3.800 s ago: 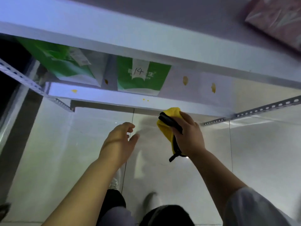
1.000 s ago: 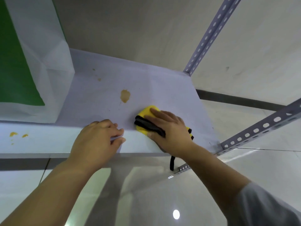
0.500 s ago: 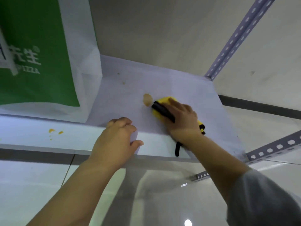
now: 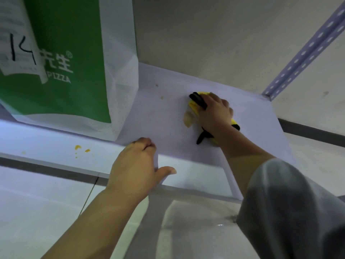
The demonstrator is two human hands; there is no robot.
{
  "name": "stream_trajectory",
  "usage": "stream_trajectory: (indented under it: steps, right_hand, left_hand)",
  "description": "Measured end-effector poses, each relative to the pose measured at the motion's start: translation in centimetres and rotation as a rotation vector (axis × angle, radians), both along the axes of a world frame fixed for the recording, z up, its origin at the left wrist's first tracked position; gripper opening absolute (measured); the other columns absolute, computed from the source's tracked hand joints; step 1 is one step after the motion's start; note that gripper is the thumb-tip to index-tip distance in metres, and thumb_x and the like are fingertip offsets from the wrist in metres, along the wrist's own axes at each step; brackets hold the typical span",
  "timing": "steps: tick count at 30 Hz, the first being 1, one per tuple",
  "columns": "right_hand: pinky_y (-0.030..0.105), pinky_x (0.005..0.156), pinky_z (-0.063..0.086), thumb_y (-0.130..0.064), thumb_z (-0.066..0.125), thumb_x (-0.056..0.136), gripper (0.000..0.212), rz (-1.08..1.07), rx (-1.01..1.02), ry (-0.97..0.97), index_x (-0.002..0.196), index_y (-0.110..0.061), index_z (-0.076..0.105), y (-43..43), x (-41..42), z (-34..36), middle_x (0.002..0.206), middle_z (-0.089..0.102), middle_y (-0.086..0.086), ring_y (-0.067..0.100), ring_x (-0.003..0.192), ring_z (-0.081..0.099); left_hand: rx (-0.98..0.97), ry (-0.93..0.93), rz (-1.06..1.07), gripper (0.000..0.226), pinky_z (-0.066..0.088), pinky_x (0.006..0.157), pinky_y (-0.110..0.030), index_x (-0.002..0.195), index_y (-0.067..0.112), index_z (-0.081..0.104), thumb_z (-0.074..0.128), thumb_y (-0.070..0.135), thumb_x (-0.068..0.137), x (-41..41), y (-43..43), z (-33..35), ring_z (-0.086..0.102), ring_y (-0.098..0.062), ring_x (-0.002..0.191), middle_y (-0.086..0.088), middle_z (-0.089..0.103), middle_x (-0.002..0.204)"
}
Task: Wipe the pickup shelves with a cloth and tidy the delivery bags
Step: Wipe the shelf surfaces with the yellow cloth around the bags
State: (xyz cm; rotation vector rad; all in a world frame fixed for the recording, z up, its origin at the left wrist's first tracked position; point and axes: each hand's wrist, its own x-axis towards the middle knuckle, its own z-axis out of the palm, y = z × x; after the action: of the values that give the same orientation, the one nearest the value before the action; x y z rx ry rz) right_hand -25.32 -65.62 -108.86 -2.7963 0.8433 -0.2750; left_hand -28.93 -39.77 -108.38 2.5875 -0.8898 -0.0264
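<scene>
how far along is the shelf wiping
Done: little; only the white shelf right of the wiping hand looks clean. In hand: the right hand presses a yellow cloth with a black strap beside a half-smeared brown stain; the left hand braces on the front edge. Left: that stain, small specks, yellow drips on the front lip, and the green-and-white paper bag.

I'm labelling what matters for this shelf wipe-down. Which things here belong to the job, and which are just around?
Job: yellow cloth under the right hand; shelf, gripped at its edge by the left hand; brown smear; yellow drips; green delivery bag.
Just around: perforated upright; wall; tiled floor.
</scene>
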Motion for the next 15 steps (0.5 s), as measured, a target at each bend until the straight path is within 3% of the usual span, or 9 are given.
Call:
stream_trajectory:
  steps: [3,8,12,15]
  right_hand:
    - [0.04,0.108,0.019,-0.048,0.045,0.093,0.046,0.254,-0.029,0.028,0.137,-0.039,0.041,2.7,0.2,0.2,0.15,0.034,-0.008,0.024,0.136,0.026]
    - [0.038,0.11,0.019,-0.042,0.05,0.093,0.042,0.548,0.039,-0.019,0.135,-0.04,0.045,5.6,-6.5,0.4,0.15,0.034,-0.011,0.022,0.139,0.026]
    - [0.043,0.11,0.027,-0.039,0.05,0.092,0.041,0.569,0.078,-0.005,0.134,-0.039,0.047,3.9,-9.7,0.5,0.149,0.036,-0.012,0.023,0.137,0.032]
    - [0.042,0.11,0.028,-0.04,0.049,0.094,0.04,0.388,0.035,-0.012,0.135,-0.038,0.046,2.2,-7.9,0.7,0.15,0.035,-0.009,0.025,0.135,0.033]
  left_hand:
    - [0.003,0.01,0.004,0.082,0.041,0.089,-0.025,0.115,0.01,0.062,0.06,0.072,0.062,0.3,-0.1,0.1,0.055,-0.019,0.107,0.0,0.058,0.121]
    - [-0.013,0.042,0.0,0.082,0.039,0.09,-0.024,0.12,0.012,0.059,0.062,0.07,0.063,0.3,0.1,0.2,0.052,-0.018,0.11,0.001,0.055,0.124]
    - [-0.021,0.056,-0.013,0.082,0.034,0.099,-0.025,0.13,0.013,0.051,0.058,0.068,0.069,0.1,0.7,0.1,0.042,-0.015,0.123,0.003,0.046,0.137]
    - [-0.003,0.055,-0.011,0.077,0.032,0.101,-0.027,0.128,0.014,0.052,0.058,0.065,0.072,0.3,1.3,0.1,0.037,-0.017,0.126,0.002,0.043,0.14]
